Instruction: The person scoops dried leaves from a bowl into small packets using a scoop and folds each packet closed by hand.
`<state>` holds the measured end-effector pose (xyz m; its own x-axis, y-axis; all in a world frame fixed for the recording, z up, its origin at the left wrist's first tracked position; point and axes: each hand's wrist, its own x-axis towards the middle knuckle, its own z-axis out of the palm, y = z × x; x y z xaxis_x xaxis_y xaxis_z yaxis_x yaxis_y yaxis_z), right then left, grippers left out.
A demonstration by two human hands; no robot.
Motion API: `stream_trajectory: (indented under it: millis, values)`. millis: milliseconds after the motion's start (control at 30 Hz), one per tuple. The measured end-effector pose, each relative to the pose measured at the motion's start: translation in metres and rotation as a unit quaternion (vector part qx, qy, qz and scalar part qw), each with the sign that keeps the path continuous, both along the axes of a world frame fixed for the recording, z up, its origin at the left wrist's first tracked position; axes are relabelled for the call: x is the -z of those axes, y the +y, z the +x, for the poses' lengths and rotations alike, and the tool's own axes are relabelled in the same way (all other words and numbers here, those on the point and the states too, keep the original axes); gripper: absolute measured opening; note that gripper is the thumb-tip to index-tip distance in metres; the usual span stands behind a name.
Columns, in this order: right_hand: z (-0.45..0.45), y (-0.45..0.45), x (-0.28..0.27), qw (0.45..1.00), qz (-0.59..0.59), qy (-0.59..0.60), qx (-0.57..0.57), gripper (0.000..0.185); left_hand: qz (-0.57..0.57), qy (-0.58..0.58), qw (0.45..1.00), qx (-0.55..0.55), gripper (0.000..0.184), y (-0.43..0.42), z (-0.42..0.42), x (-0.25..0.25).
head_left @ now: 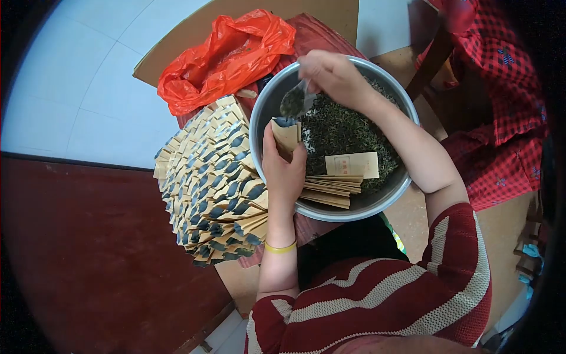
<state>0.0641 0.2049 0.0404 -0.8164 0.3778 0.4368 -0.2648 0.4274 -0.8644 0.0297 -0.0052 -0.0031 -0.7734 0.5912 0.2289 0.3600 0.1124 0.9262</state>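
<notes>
My left hand [283,174] is closed around a small brown paper bag [285,134], held upright with its dark-lined mouth open at the top. Just above that mouth, a clear scoop [293,101] with dark dried leaves in it is gripped in my right hand [337,76], whose fingers are slightly blurred. Both hands are over a large metal basin [407,192]. Dried leaves [342,133] fill much of it. Inside the basin, a fanned stack of flat paper bags [330,189] lies near the front, and one printed bag [362,164] rests on the leaves.
Left of the basin stand many filled paper bags [212,183] in tight rows. A red plastic bag [224,65] sits behind them, beside a cardboard sheet [177,41]. Red checked cloth [501,112] hangs at the right. A dark red panel [100,236] is at the left.
</notes>
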Motion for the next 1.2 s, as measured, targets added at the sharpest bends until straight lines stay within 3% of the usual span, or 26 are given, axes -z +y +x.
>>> stream_trajectory:
  millis: [67,100,167,300,500,667,767,900,967,1067,1100,1133,1200]
  values:
    - [0.004,-0.013,0.0,0.991,0.128,0.025,0.012,0.027,-0.005,0.005,1.0,0.004,0.06,0.002,0.0,-0.001]
    - [0.006,-0.018,0.001,0.992,0.125,0.027,0.018,0.027,-0.024,0.019,1.0,0.0,0.06,0.002,0.001,-0.003]
    - [0.009,-0.026,0.004,0.957,0.284,0.068,0.005,0.02,-0.046,0.036,0.998,0.001,0.06,0.002,0.002,-0.003]
    - [0.01,-0.036,0.002,0.921,0.378,0.088,-0.02,0.021,-0.059,-0.036,0.997,0.033,0.06,0.0,0.001,-0.005]
    - [0.01,-0.027,-0.007,0.896,0.388,0.21,0.055,0.013,-0.045,-0.01,0.999,0.019,0.061,0.0,0.0,0.004]
    - [0.011,-0.036,0.001,0.896,0.411,0.168,0.019,0.013,-0.026,0.007,1.0,0.013,0.061,0.001,-0.002,0.008]
    - [0.008,-0.04,0.008,0.898,0.41,0.162,-0.003,0.023,-0.114,-0.072,0.99,0.04,0.059,-0.002,-0.001,-0.001]
    - [0.007,-0.026,0.002,0.894,0.398,0.201,0.039,0.023,-0.09,-0.043,0.995,0.01,0.056,-0.001,-0.002,0.009]
    - [0.009,-0.016,-0.002,0.934,0.311,0.157,0.084,0.015,-0.094,-0.001,0.996,0.001,0.055,-0.001,-0.002,0.01]
    - [0.004,-0.008,0.007,0.953,0.287,0.014,0.097,0.023,-0.052,0.018,0.998,-0.001,0.048,0.0,-0.001,0.007]
    - [0.001,-0.007,0.016,0.95,0.292,-0.056,0.093,0.027,-0.006,-0.064,0.998,-0.009,0.049,0.0,0.004,-0.005]
    - [-0.001,-0.007,0.024,0.95,0.29,-0.055,0.097,0.027,0.039,-0.147,0.988,-0.016,0.05,0.0,0.007,-0.012]
    - [-0.005,-0.01,0.041,0.931,0.31,-0.192,-0.001,0.032,0.066,-0.149,0.986,-0.023,0.052,0.0,0.004,-0.008]
